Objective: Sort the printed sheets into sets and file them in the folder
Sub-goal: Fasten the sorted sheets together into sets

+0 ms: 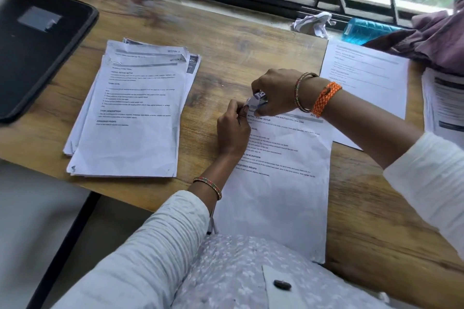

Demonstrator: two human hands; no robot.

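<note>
While the folder (37, 50) lies closed at the counter's (226, 40) far left, both hands work one set's (276, 183) top corner: right hand (276, 94) squeezes a stapler (259, 96), left hand (232, 130) pinches the corner. A loose stack (130, 113) looks unsorted; nothing filed yet.

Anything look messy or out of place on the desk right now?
A crumpled paper lies at the desk's far edge by the window. The left stack is fanned unevenly, its corners dog-eared. The hands work at the top corner of the middle sheets with a small stapler.

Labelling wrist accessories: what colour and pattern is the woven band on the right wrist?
Orange and white, braided in a criss-cross weave: the woven wristband, clearest in the head view.
</note>
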